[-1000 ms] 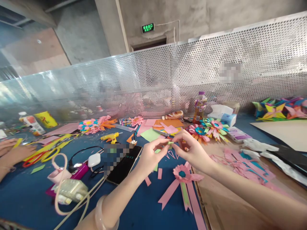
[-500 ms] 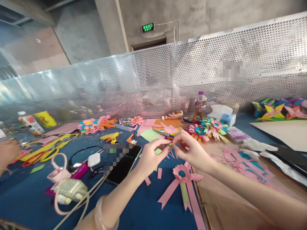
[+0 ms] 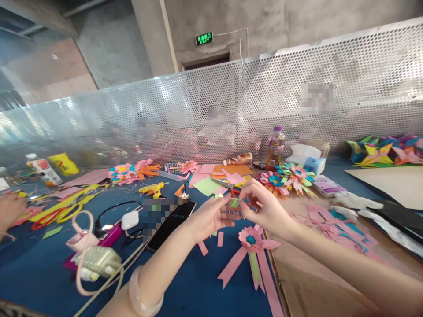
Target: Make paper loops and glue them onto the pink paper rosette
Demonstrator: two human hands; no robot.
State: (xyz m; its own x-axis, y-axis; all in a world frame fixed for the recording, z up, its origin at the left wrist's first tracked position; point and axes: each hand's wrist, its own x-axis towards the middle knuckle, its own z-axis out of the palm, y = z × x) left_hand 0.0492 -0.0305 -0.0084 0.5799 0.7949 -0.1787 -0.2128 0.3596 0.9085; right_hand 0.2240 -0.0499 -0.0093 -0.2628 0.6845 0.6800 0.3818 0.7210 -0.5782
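Observation:
My right hand (image 3: 264, 207) pinches a small green paper piece (image 3: 234, 202) between thumb and fingers. Beside it, my left hand (image 3: 209, 220) has its fingers spread; its thumb and fingertips come close to the paper, and whether they touch it I cannot tell. Just below the hands lies a pink paper flower (image 3: 251, 238) with a blue centre and ribbon-like tails in pink and green. Small pink paper strips (image 3: 220, 239) are scattered on the blue table near my left wrist.
A phone (image 3: 172, 224), a yellow glue gun (image 3: 153, 189), and cables with a charger (image 3: 99, 259) lie on the left. Behind are coloured paper sheets (image 3: 206, 186), a purple-capped bottle (image 3: 276, 147) and finished paper flowers (image 3: 295, 176). Another person's hand (image 3: 11, 213) shows at far left.
The left hand's fingers have spread from a pinch at the green paper, turning the palm more into view. The right hand stays nearly in place, and more of the green piece shows.

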